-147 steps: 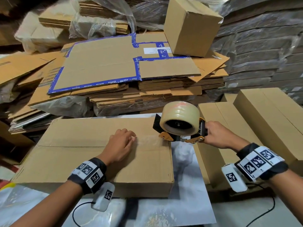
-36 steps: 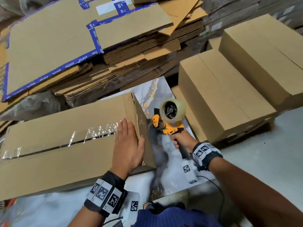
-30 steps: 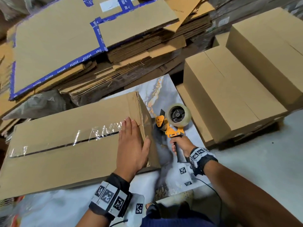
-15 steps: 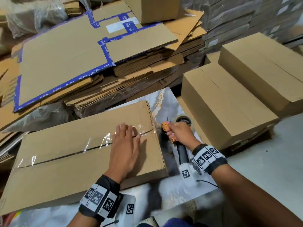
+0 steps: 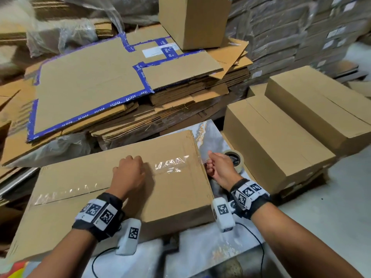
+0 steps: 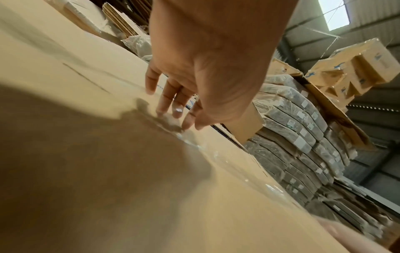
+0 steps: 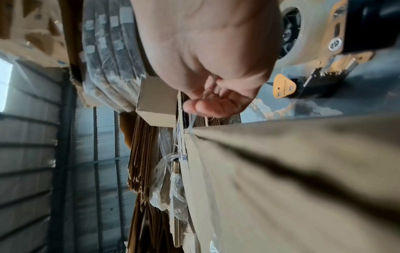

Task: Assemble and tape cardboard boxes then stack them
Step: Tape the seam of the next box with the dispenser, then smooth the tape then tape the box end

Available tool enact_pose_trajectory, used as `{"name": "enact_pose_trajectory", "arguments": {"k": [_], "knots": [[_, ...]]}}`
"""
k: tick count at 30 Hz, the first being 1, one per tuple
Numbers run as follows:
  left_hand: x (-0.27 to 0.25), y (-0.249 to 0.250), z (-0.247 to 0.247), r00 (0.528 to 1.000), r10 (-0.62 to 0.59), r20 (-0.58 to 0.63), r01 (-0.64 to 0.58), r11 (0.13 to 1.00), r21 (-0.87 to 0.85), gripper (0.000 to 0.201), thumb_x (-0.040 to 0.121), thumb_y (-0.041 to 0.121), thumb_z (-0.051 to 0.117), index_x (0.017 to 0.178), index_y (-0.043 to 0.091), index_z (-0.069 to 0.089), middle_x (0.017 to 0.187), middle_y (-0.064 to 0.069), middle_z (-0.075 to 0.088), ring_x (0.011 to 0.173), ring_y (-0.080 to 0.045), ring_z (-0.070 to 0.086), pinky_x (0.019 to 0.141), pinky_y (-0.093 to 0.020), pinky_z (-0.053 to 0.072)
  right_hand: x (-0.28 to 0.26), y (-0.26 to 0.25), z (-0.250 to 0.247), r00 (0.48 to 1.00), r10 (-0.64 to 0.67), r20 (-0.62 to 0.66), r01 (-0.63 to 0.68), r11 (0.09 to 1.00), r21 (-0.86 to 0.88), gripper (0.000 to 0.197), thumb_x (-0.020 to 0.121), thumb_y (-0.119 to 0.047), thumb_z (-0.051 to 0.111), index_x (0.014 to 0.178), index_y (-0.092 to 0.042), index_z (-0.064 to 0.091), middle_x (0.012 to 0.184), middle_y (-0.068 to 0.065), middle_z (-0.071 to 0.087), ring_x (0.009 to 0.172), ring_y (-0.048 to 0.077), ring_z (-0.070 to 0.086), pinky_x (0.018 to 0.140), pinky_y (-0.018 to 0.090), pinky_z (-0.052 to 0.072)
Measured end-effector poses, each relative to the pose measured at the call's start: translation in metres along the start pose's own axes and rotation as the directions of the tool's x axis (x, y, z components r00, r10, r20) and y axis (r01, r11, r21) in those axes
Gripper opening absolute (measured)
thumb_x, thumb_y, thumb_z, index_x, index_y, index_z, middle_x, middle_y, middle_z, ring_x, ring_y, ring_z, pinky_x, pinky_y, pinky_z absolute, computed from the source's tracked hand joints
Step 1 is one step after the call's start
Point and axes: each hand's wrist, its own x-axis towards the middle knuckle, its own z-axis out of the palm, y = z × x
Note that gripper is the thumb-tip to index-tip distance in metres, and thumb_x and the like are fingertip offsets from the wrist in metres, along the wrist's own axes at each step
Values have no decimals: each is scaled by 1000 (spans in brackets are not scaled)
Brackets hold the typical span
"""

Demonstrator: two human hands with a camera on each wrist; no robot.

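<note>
A pile of flat cardboard sheets [image 5: 90,91], one edged with blue tape, lies at about ten o'clock, and a closed box [image 5: 195,21] stands on the pile at twelve o'clock. What is inside it cannot be seen. In the middle, near the person, sits the big cardboard box [image 5: 112,197] on a shiny marbled sheet [image 5: 208,135]. Its top flaps are shut, so its inside is hidden too. A strip of clear tape [image 5: 170,165] runs along the seam where the flaps meet, wrinkled and shiny near the right end. The left hand [image 5: 128,173] rests on top of the box at the seam, with its fingers [image 6: 171,99] bent down and the tips pressing on the tape. The right hand [image 5: 218,167] is at the box's right edge, at about three o'clock from the left hand. Its fingers are curled and pinch the loose end of the tape. Just behind it, the tape dispenser [image 7: 320,42] lies on the marbled sheet with its tape roll [image 5: 234,159]. More closed long boxes [image 5: 281,137] are stacked at two o'clock.
</note>
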Motion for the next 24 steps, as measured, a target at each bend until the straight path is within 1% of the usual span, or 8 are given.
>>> {"name": "enact_pose_trajectory", "arguments": {"k": [4,8,11,15,17,20,22,24], "knots": [[0,-12,-7,1000,-9,-21,8,998,-56,19,102,27,52,114,14,59,110,-10,62,103,-31,58,89,-46,47,1,6,-3,1000,-6,-18,6,999,45,19,104,-14,54,87,-14,45,60,-3,42,42,4,37,36,15,30],[1,-22,-20,997,74,-29,-78,977,-199,13,103,26,55,102,15,61,97,-10,68,88,-30,61,74,-39,47,-1,7,-4,997,-68,-26,69,997,21,19,105,-14,54,87,-14,46,59,-3,42,42,4,35,38,15,31],[4,-30,-34,992,125,25,-114,958,-262,12,101,25,60,94,17,64,87,-5,65,80,-20,58,62,-31,39,2,12,-5,991,-128,-28,127,991,-31,19,105,-17,53,88,-13,47,60,-2,43,44,5,36,40,17,32],[8,-38,-38,978,163,127,-130,962,-239,11,100,25,61,90,23,63,85,1,62,76,-13,55,61,-27,37,3,27,-1,981,-195,2,191,959,-211,20,105,-20,53,86,-12,50,61,-2,44,46,6,38,43,18,34],[7,-38,-30,973,144,177,-113,978,-177,7,100,25,60,93,26,60,91,2,63,82,-15,58,65,-27,40,5,32,3,963,-268,21,256,891,-374,22,104,-23,54,85,-13,53,64,-3,50,52,7,44,50,19,38],[1,-43,-16,978,79,193,-65,995,-77,16,97,34,65,103,26,53,96,3,61,85,-14,57,70,-27,41,10,34,3,915,-391,98,358,677,-642,19,106,-28,50,92,-15,53,79,-7,57,71,9,53,59,15,40],[-3,-48,-10,989,26,145,-17,998,-65,24,94,40,68,103,26,52,98,1,64,85,-16,58,72,-31,45,12,33,0,913,-384,142,349,549,-760,17,107,-35,45,102,-19,48,91,-2,61,83,18,58,65,28,43],[-7,-52,-8,995,-12,98,14,1000,-18,29,92,44,69,104,24,52,103,-2,61,88,-17,54,74,-33,47,15,34,-4,935,-326,140,291,480,-828,23,107,-40,42,114,-18,45,107,8,63,96,30,62,70,37,43]]}}
